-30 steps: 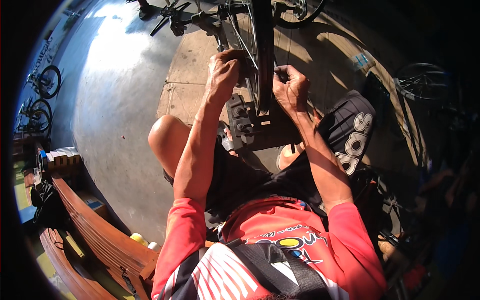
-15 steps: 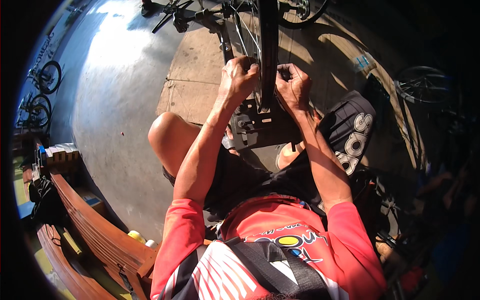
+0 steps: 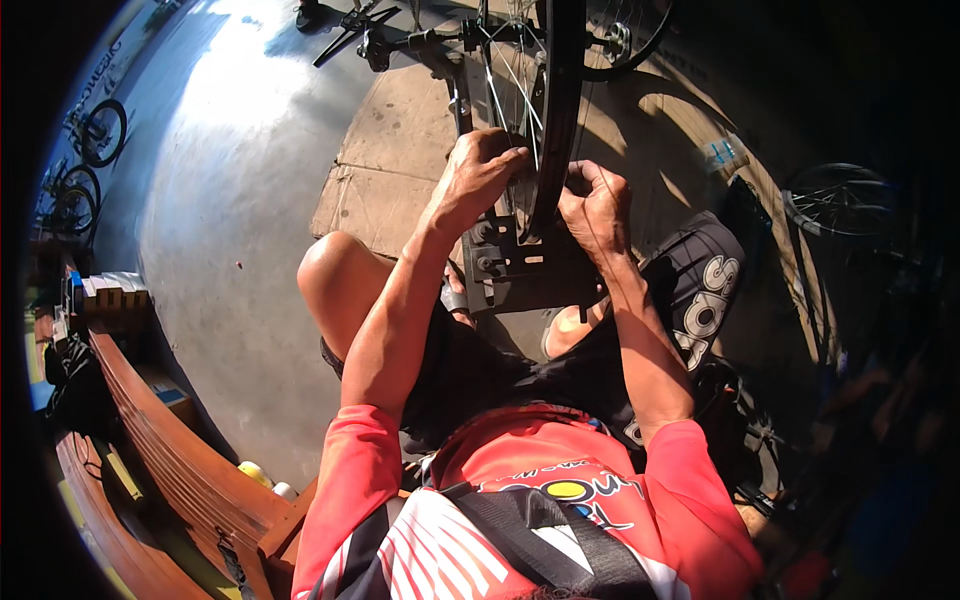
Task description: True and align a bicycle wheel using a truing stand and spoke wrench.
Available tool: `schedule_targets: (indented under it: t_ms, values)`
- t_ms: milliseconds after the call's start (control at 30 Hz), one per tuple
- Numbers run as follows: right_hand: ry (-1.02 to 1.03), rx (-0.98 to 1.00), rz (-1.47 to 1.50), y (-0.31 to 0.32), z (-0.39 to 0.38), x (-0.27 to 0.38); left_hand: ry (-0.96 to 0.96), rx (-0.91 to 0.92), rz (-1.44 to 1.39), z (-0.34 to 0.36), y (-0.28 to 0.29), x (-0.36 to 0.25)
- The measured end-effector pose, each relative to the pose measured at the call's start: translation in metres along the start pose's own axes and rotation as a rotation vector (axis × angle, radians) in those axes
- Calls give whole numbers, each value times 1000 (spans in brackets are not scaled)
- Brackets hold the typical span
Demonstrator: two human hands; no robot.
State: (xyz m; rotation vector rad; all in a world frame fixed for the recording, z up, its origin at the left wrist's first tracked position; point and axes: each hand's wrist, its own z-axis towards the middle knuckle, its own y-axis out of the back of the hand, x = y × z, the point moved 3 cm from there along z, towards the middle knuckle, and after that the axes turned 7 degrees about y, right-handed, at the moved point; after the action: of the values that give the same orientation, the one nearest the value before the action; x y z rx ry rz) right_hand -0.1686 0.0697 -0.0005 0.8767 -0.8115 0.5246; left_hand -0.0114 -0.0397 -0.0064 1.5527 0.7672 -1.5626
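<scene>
A spoked bicycle wheel [image 3: 562,110] stands upright in front of me, held in a dark metal wheel stand [image 3: 545,290] with a slotted base plate. My left hand [image 3: 475,182] is at the wheel's left side, with its fingers curled in among the spokes close to the rim. Its thumb points toward the rim, and what the fingertips pinch is hidden. On the opposite side, my right hand [image 3: 598,207] is closed with thumb and forefinger together beside the rim. Whatever sits between those fingers cannot be made out.
Flattened cardboard [image 3: 385,150] lies under the stand. A slatted wooden bench [image 3: 190,450] is at the lower left, with small boxes [image 3: 115,292] behind it. Parked bicycles [image 3: 100,135] stand far left. Another spoked wheel [image 3: 838,200] lies at the right.
The wheel, stand and both hands sit slightly lower in the picture. My right hand has shifted a little away from the rim; my left stays at the spokes.
</scene>
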Motion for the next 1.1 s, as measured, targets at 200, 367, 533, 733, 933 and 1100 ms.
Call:
schedule_targets:
  t_ms: [200,367,533,733,933,1100]
  values:
    - [-103,167,412,-8,-17,1,61,13,-29,6,-3,14]
    - [16,156,432,-17,-16,5,100,-30,97,-1,-1,1]
    - [-89,203,345,-21,-17,-4,155,73,51,-13,12,3]
    - [-191,255,586,-14,-14,13,251,379,22,-19,15,-3]
    - [-311,322,887,-7,-7,30,394,307,13,-29,19,7]
    - [-302,382,897,-4,-6,15,395,476,-381,-19,-3,19]
